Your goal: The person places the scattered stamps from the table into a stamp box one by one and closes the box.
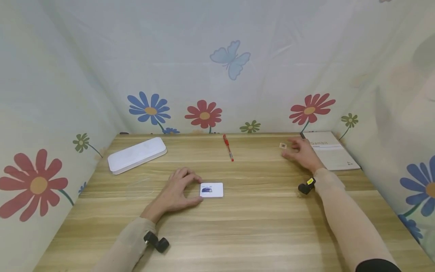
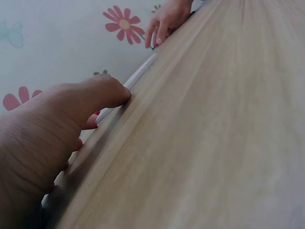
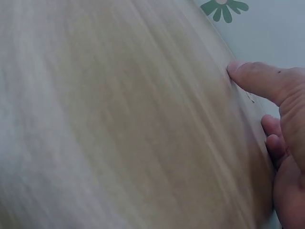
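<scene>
My left hand [image 1: 176, 190] rests on the wood-look table with thumb and forefinger at the near and far corners of a small flat white card or case [image 1: 216, 190] with a dark blue print. In the left wrist view, the thumb [image 2: 107, 91] meets the edge of this white piece [image 2: 142, 70]. At the back right, my right hand [image 1: 302, 152] has its thumb and forefinger spread beside a tiny white square with a dark pattern [image 1: 283, 145]. Its thumb [image 3: 257, 78] touches down near the table's edge in the right wrist view, the other fingers partly hidden.
A red pen [image 1: 228, 147] lies at the back middle. The long white case [image 1: 137, 155] is at the back left, with a faint transparent sheet [image 1: 139, 187] nearer. A notebook marked Gambit [image 1: 334, 153] lies under and beyond the right hand. Flowered cloth [image 1: 173, 68] surrounds the table.
</scene>
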Action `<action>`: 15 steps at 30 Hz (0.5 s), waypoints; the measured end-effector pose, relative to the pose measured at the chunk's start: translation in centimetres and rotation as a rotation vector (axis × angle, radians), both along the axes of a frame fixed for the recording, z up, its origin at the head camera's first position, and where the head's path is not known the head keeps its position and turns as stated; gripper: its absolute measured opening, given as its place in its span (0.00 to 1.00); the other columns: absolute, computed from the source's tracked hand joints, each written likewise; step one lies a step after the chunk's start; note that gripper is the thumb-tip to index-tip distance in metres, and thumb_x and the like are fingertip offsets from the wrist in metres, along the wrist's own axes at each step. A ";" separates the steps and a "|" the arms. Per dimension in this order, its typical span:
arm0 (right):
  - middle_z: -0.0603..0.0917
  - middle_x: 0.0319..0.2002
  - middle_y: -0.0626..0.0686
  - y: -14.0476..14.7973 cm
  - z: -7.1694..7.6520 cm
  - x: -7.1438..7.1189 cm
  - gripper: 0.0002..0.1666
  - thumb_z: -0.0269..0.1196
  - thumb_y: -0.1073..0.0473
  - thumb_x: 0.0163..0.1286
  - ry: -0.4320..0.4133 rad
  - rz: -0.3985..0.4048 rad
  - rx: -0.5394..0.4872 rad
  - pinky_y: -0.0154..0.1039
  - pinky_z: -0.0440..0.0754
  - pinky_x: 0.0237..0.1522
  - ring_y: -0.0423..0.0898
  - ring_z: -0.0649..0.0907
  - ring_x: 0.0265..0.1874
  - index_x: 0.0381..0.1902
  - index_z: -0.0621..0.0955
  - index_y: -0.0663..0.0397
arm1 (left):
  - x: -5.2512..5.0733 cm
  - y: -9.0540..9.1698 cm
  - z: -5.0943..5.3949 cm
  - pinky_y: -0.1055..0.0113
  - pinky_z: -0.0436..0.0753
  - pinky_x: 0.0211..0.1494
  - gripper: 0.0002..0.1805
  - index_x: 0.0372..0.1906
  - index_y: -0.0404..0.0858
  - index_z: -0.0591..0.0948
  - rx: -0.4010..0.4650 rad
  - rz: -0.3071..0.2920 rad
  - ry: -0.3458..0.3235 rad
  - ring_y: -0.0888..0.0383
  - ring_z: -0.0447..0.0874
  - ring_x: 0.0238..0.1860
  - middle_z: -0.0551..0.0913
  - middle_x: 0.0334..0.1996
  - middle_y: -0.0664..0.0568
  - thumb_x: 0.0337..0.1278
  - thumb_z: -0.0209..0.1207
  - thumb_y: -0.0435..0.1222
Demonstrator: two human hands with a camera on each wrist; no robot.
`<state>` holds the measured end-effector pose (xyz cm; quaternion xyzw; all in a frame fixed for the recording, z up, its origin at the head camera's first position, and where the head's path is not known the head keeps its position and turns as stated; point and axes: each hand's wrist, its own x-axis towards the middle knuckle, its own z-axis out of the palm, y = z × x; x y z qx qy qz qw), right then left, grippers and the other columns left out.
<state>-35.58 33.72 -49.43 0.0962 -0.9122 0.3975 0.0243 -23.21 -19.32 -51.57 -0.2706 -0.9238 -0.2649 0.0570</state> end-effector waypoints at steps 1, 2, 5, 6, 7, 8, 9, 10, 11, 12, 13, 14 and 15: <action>0.67 0.73 0.76 -0.1 0.1 0.0 0.48 0.77 0.51 0.75 -0.007 0.004 0.013 0.67 0.71 0.76 0.72 0.75 0.72 0.82 0.69 0.66 | 0.0 0.0 0.0 0.45 0.69 0.69 0.30 0.60 0.58 0.86 0.000 0.001 0.000 0.51 0.72 0.66 0.78 0.61 0.57 0.53 0.80 0.60; 0.67 0.73 0.76 -0.1 0.1 -0.1 0.48 0.77 0.51 0.76 -0.013 0.009 0.025 0.67 0.71 0.76 0.72 0.75 0.72 0.82 0.69 0.66 | 0.0 0.0 0.0 0.45 0.69 0.69 0.30 0.60 0.58 0.86 -0.001 0.002 0.001 0.50 0.72 0.65 0.77 0.61 0.57 0.53 0.80 0.60; 0.65 0.73 0.77 -0.2 0.1 -0.1 0.46 0.75 0.51 0.77 -0.027 0.014 0.044 0.68 0.71 0.75 0.72 0.74 0.72 0.82 0.69 0.67 | 0.0 0.0 0.0 0.44 0.69 0.70 0.30 0.60 0.59 0.86 -0.007 0.004 0.002 0.50 0.72 0.65 0.77 0.61 0.57 0.52 0.80 0.60; 0.64 0.73 0.78 -0.2 0.1 -0.1 0.46 0.75 0.51 0.77 -0.029 0.012 0.048 0.68 0.71 0.75 0.73 0.74 0.72 0.82 0.69 0.67 | 0.0 0.0 -0.1 0.44 0.70 0.70 0.30 0.60 0.59 0.86 -0.010 0.006 0.003 0.50 0.72 0.65 0.77 0.61 0.57 0.52 0.80 0.60; 0.63 0.73 0.78 -0.3 0.1 -0.1 0.46 0.74 0.51 0.78 -0.031 0.013 0.053 0.68 0.70 0.75 0.73 0.74 0.72 0.82 0.70 0.67 | 0.1 0.0 -0.1 0.44 0.70 0.70 0.30 0.60 0.59 0.86 -0.011 0.007 0.002 0.50 0.71 0.66 0.77 0.61 0.57 0.52 0.80 0.60; 0.63 0.73 0.78 -0.3 0.1 0.0 0.45 0.74 0.51 0.78 -0.031 0.014 0.059 0.68 0.70 0.75 0.73 0.73 0.72 0.81 0.70 0.67 | 0.1 0.0 -0.1 0.44 0.70 0.70 0.30 0.60 0.59 0.86 -0.012 0.007 0.001 0.50 0.72 0.66 0.77 0.61 0.57 0.52 0.80 0.60; 0.62 0.74 0.78 -0.3 0.1 0.0 0.45 0.74 0.50 0.78 -0.032 0.011 0.064 0.68 0.70 0.75 0.73 0.73 0.72 0.81 0.70 0.67 | 0.1 0.0 -0.1 0.44 0.70 0.70 0.30 0.59 0.59 0.86 -0.013 0.009 0.000 0.50 0.72 0.66 0.77 0.61 0.57 0.52 0.80 0.60; 0.62 0.74 0.78 -0.4 0.0 0.0 0.44 0.74 0.50 0.78 -0.034 0.006 0.069 0.68 0.70 0.76 0.73 0.73 0.72 0.81 0.71 0.67 | 0.1 0.0 -0.1 0.44 0.70 0.71 0.30 0.59 0.60 0.86 -0.013 0.010 0.000 0.50 0.72 0.66 0.77 0.61 0.57 0.52 0.80 0.60; 0.61 0.75 0.78 -0.4 0.0 0.0 0.44 0.73 0.50 0.78 -0.034 0.002 0.077 0.68 0.69 0.76 0.73 0.73 0.72 0.81 0.71 0.66 | 0.1 0.0 -0.1 0.43 0.70 0.71 0.30 0.60 0.59 0.86 -0.012 0.010 -0.001 0.50 0.72 0.66 0.77 0.61 0.56 0.52 0.80 0.60; 0.61 0.76 0.77 -0.4 0.1 -0.1 0.43 0.73 0.49 0.79 -0.034 -0.002 0.089 0.68 0.69 0.77 0.72 0.73 0.73 0.80 0.72 0.66 | 0.1 0.0 0.0 0.43 0.70 0.71 0.30 0.60 0.59 0.86 -0.012 0.011 0.000 0.50 0.71 0.66 0.77 0.61 0.56 0.52 0.79 0.60; 0.61 0.76 0.77 -0.4 0.1 -0.1 0.43 0.72 0.49 0.79 -0.035 -0.005 0.100 0.68 0.68 0.77 0.72 0.73 0.73 0.80 0.72 0.66 | 0.1 0.0 0.0 0.43 0.70 0.71 0.30 0.60 0.59 0.86 -0.011 0.011 0.000 0.50 0.71 0.66 0.77 0.61 0.56 0.52 0.79 0.60; 0.60 0.77 0.77 -0.4 0.1 -0.1 0.42 0.72 0.48 0.80 -0.035 -0.009 0.110 0.68 0.68 0.77 0.72 0.73 0.73 0.80 0.72 0.66 | 0.1 0.0 0.0 0.43 0.70 0.71 0.30 0.60 0.59 0.86 -0.010 0.011 0.001 0.50 0.71 0.66 0.77 0.61 0.56 0.52 0.79 0.60; 0.60 0.77 0.77 -0.4 0.1 -0.2 0.42 0.72 0.48 0.80 -0.034 -0.014 0.118 0.68 0.68 0.77 0.72 0.73 0.73 0.80 0.73 0.66 | 0.1 0.0 0.1 0.43 0.70 0.71 0.30 0.60 0.59 0.86 -0.010 0.011 0.002 0.50 0.71 0.66 0.77 0.61 0.56 0.52 0.79 0.60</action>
